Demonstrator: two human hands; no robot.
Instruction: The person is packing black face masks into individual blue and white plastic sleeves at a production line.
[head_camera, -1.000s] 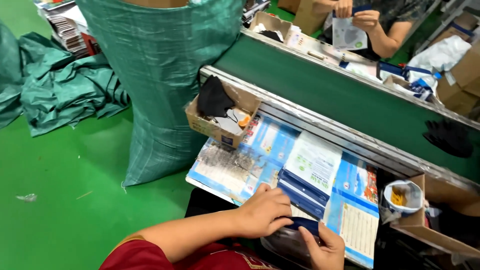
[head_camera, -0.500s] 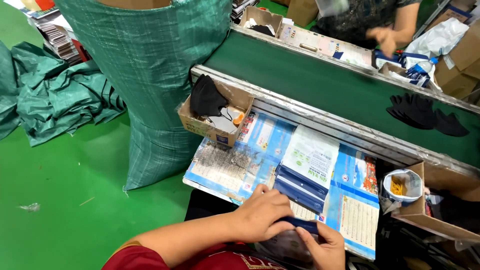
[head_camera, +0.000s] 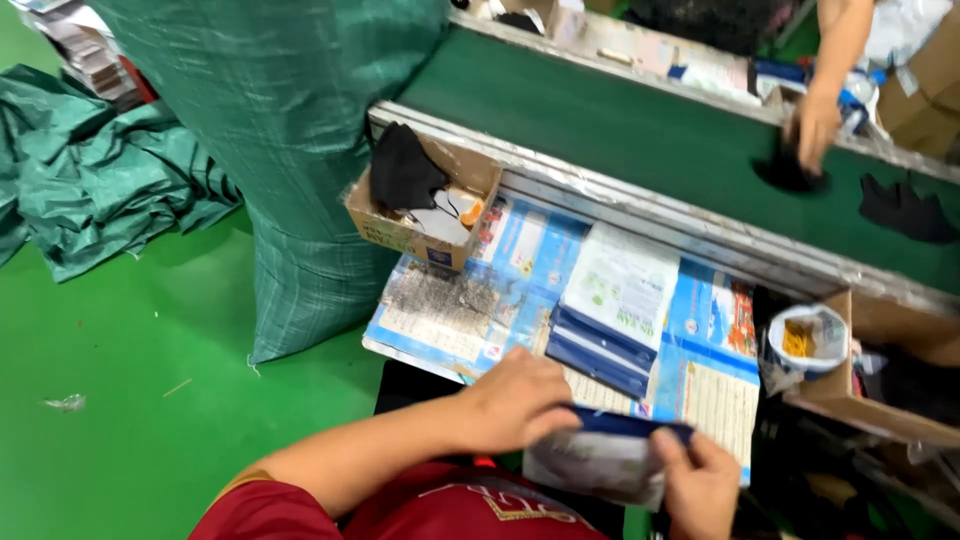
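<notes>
Seen from above: left hand (head_camera: 520, 400) and right hand (head_camera: 700, 485) at six o'clock, fingers curled shut on a flat packet (head_camera: 600, 455) with a dark blue top edge, gripped at opposite ends. At twelve o'clock from it, stack of similar packets (head_camera: 612, 315) on a printed blue sheet (head_camera: 500, 290). At ten o'clock, cardboard box (head_camera: 400, 225) holding a black mask (head_camera: 400, 170). At one o'clock, co-worker's hand (head_camera: 815, 125) on the green conveyor belt (head_camera: 620, 130).

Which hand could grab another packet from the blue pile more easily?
Probably the left hand. It sits just below the stack of blue packets, while the right hand is lower and farther off. Both hands are gripping the packet with the blue top, so one must let go first.
</notes>
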